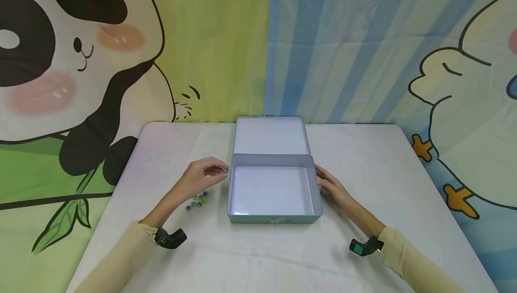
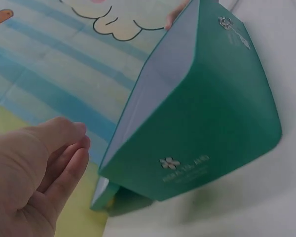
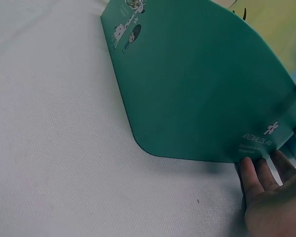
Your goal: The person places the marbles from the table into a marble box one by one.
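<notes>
Seemingly for steadiness, tin [image 1: 272, 192] is touched at 3 o'clock by right hand [image 1: 333, 187], fingers extended | marble [image 1: 226, 171] is pinched by left hand [image 1: 202, 175], 10 o'clock | loose marbles [image 1: 199, 203] are clustered, 9 o'clock

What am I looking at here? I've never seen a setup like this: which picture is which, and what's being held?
There's no robot, just a person working barehanded. The head view is taken from the person's head, looking forward and down. The left and right wrist views are taken from each wrist, close to that hand. On the white table stands an open green tin box, its lid tipped back. Glass marbles lie left of it. The left hand pinches what looks like a blue marble; the right hand touches the box's right side.
</notes>
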Demonstrator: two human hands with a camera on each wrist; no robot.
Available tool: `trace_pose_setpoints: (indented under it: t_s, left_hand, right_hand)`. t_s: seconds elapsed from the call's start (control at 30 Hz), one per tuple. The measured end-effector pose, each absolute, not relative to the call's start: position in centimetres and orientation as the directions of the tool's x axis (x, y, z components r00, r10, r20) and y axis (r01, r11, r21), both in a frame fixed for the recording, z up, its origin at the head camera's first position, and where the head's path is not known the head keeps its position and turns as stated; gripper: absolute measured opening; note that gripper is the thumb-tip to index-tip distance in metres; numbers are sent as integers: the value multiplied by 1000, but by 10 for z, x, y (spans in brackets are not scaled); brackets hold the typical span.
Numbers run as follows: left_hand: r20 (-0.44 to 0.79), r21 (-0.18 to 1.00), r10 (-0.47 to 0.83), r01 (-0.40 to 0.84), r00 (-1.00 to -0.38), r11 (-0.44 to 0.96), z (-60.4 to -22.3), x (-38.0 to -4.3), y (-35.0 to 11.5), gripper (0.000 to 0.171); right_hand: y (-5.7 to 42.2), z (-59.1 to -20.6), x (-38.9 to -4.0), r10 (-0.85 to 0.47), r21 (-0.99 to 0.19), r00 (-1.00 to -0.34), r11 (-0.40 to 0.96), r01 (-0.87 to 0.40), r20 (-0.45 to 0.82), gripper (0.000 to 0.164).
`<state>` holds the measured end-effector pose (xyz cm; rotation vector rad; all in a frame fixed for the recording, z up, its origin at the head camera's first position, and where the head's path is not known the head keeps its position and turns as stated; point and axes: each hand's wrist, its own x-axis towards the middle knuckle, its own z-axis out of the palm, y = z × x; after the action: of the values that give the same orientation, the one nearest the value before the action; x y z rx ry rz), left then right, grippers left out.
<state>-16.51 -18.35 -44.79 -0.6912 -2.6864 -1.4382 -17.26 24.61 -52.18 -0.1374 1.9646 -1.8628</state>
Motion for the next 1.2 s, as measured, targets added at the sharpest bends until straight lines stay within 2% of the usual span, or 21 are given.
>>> trace_pose_setpoints:
  t_s: [0.37, 0.6, 0.7, 0.87, 1.03, 1.1, 1.2]
  left_hand:
    - [193, 774, 555, 473, -809, 421, -425, -199, -135, 19]
    - [163, 774, 641, 500, -750, 388, -411, -221, -85, 18]
    - [130, 747, 698, 532, -704, 398, -410, -225, -62, 17]
    - [29, 678, 790, 593, -612, 435, -419, -229, -28, 16]
    - [-59, 636, 848, 635, -526, 438, -432, -233, 1, 16]
    - [-77, 629, 858, 643, -507, 437, -440, -236, 11, 16]
    - [-77, 631, 851, 636, -519, 444, -455, -239, 22, 15]
  right_hand:
    - [249, -521, -171, -347, -972, -908, 92, 218, -236, 68]
    - [251, -520, -170, -326, -968, -912, 115, 223, -248, 68]
    - [252, -521, -171, -319, -964, -910, 119, 239, -265, 67]
    - [251, -520, -170, -346, -963, -899, 120, 241, -268, 69]
    - [250, -519, -169, -371, -969, -896, 63, 239, -245, 68]
    - [249, -519, -170, -378, -969, -894, 51, 240, -241, 67]
    - [247, -520, -172, -382, -968, -891, 55, 244, -246, 68]
